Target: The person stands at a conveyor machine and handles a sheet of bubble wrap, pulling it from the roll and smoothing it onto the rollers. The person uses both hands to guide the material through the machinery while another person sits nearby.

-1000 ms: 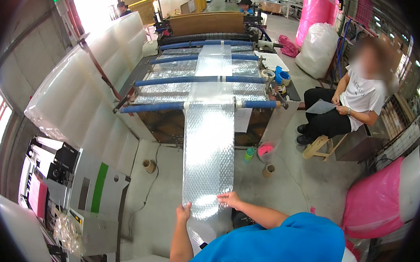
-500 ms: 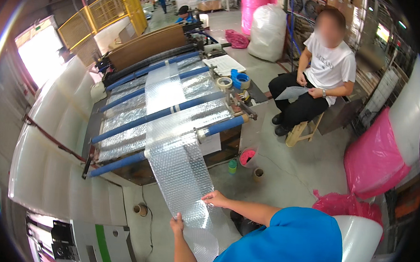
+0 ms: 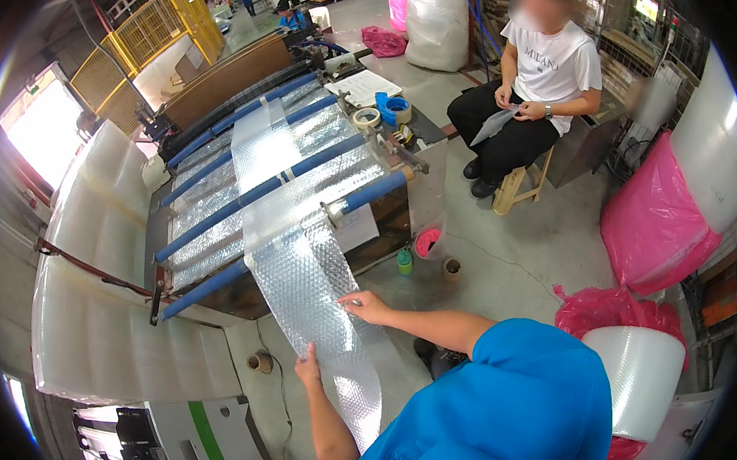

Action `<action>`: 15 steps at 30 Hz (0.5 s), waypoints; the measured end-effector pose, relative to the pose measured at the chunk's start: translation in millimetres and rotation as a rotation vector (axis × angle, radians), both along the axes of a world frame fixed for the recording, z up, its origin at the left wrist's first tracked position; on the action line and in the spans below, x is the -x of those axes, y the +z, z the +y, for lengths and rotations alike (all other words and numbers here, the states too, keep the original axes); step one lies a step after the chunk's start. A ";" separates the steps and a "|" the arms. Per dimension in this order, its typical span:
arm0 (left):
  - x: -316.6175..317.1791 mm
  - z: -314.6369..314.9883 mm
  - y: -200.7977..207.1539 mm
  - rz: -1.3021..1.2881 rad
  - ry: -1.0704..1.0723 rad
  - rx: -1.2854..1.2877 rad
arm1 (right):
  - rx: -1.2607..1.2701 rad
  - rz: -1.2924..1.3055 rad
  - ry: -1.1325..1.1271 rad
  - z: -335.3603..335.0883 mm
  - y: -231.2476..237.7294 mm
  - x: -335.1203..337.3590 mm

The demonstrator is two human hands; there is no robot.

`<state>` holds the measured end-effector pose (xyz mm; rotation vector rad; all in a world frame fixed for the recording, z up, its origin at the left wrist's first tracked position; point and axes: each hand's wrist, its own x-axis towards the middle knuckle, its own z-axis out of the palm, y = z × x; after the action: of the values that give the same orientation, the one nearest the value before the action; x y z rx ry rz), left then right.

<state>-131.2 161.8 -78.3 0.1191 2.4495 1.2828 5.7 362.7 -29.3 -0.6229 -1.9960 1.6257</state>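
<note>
A long strip of clear bubble wrap (image 3: 304, 264) comes off the front blue roller of a machine and slopes down toward my body. My left hand (image 3: 308, 367) grips its left edge, thumb on top and the other fingers partly hidden beneath. Over the strip's right side, slightly farther up, my right hand (image 3: 366, 306) is closed, its index finger and thumb touching the film. A small dark spot shows between those fingers, too small to name. Below my hands the strip runs down beside my blue sleeve.
Blue rollers (image 3: 219, 220) cross the machine, with tape rolls (image 3: 366, 118) on its right side. A person in a white shirt (image 3: 552, 69) sits on a wooden stool (image 3: 521, 188). Floor objects include a green jar (image 3: 404, 263) and cardboard tubes (image 3: 451, 271). Large film rolls (image 3: 636, 373) stand at right.
My view has shifted, so the machine and seated person appear higher and farther left. My right hand's index finger is more extended across the film; my left hand still grips the edge.
</note>
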 end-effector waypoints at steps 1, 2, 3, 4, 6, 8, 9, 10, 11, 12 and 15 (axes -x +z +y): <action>-2.8 -11.4 -8.9 -0.016 -0.024 0.017 | 0.010 0.028 0.002 -12.6 -0.1 -12.1; -3.2 -21.4 -24.2 -0.032 -0.047 0.034 | 0.021 0.057 0.004 -25.9 -3.2 -23.7; -8.2 -28.1 -33.4 -0.055 -0.072 0.054 | -0.035 0.033 0.023 -37.6 -8.8 -35.4; -12.6 -36.7 -41.7 -0.078 -0.096 0.073 | 0.015 -0.009 0.034 -49.1 -13.7 -45.0; -22.2 -53.9 -44.4 -0.187 -0.122 0.014 | 0.113 -0.089 0.057 -70.1 -16.3 -62.2; -33.8 -66.6 -34.4 -0.292 -0.144 -0.048 | 0.085 -0.082 0.072 -81.6 -14.0 -71.3; -39.7 -69.4 -22.6 -0.344 -0.160 -0.077 | 0.030 -0.073 0.074 -82.3 -10.0 -74.6; -47.5 -73.4 -13.7 -0.399 -0.174 -0.107 | -0.024 -0.068 0.079 -83.3 -7.7 -79.2; -53.3 -80.0 -7.4 -0.351 -0.196 -0.134 | 0.020 -0.076 0.088 -86.6 -5.7 -82.2; -56.6 -84.4 -1.0 -0.297 -0.216 -0.169 | 0.056 -0.080 0.099 -87.5 -2.5 -81.5; -77.3 -96.7 20.3 -0.177 -0.213 -0.187 | 0.160 -0.154 0.164 -93.0 8.7 -84.7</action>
<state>-53.9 65.1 -58.0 0.2938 2.1045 1.3616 90.4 269.7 -20.6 -0.6764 -2.0871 1.9008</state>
